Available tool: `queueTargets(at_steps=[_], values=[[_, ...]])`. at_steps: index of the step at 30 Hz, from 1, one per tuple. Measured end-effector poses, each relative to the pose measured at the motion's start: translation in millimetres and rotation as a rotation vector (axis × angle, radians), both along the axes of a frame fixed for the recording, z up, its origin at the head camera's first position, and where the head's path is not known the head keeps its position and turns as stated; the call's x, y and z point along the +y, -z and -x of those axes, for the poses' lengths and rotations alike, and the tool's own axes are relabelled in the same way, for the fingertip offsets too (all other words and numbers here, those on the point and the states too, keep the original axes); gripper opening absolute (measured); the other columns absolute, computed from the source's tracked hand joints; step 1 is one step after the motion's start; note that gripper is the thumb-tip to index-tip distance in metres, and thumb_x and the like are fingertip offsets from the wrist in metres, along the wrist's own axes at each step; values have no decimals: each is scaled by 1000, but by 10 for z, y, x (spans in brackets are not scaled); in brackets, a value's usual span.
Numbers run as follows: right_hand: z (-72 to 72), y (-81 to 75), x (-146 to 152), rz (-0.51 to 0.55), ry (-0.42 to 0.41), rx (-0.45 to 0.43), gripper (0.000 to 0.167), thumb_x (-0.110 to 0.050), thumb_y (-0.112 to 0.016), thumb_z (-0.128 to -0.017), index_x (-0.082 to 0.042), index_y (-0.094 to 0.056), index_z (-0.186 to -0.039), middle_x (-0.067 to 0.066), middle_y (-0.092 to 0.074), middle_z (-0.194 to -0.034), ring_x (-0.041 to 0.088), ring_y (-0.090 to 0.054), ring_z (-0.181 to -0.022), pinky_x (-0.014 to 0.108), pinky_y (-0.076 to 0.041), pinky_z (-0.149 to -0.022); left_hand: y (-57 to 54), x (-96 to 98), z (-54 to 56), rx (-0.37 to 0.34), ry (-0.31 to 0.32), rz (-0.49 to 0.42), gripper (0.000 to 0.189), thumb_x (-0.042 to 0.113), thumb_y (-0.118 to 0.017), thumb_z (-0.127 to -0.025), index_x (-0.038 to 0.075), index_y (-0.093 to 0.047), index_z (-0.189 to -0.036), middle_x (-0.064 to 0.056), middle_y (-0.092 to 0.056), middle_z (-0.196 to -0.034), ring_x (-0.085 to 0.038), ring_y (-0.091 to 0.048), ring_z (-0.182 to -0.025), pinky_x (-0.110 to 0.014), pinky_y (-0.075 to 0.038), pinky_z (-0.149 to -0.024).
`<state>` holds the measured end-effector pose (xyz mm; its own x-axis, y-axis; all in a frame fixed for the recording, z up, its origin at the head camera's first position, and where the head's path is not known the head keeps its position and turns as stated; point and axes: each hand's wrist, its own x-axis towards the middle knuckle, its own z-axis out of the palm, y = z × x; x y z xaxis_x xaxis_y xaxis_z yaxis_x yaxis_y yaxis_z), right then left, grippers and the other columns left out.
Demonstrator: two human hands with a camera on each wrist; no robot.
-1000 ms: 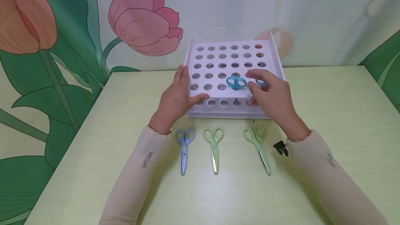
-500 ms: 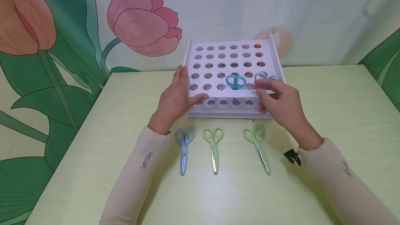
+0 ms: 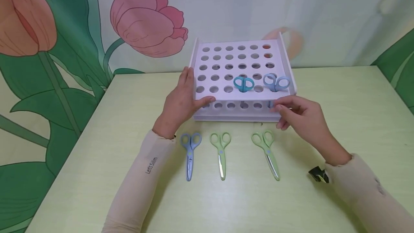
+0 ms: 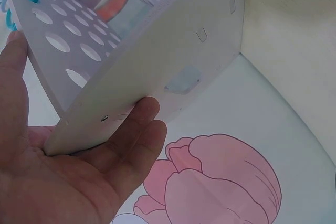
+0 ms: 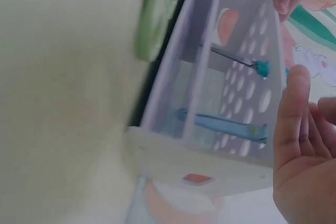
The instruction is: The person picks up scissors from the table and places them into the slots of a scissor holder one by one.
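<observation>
Your left hand (image 3: 181, 103) is gripping the perforated rack (image 3: 223, 97), your right hand (image 3: 305, 118) hanging loose-fingered, empty; pale-blue scissors (image 3: 275, 85) are standing in rack's front right, probably light, stiff, best held by the loops (image 3: 288, 81).

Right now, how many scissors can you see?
5. On the table: a blue pair at left, a green pair in the middle, another green pair at right. In the white rack: a teal pair and, to its right, a pale blue pair.
</observation>
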<state>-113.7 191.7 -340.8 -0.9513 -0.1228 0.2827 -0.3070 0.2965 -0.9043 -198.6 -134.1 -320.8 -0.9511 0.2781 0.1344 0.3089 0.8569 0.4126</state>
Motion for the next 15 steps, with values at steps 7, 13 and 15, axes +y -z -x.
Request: queueTargets(at_steps=[7,13,15], values=[[-61,191,149,-11,-53,-138,20,-5,-63,-100,9,-67,-113,8,-74,-89,24,-67,-59,33,-57,-57,2,9,-5,-3,1,-5,116,60,-74,-86,-1,-10,-161,-18,-11,-166,-31,-53,-121,-43,-51,-84],[-25,308,211,0,-86,-256,23,-8,-64,-100,10,-66,-114,12,-73,-92,25,-69,-64,35,-58,-61,4,9,-4,-7,-2,-9,116,59,-74,-85,0,-8,-161,-16,-10,-167,-31,-52,-121,-43,-51,-86],[-4,339,223,-45,-98,-295,23,-9,-65,-100,9,-67,-114,14,-73,-93,25,-68,-66,35,-58,-63,0,11,-3,-8,-4,-10,116,59,-74,-85,1,-8,-161,-16,-10,-167,-31,-52,-121,-43,-51,-86]])
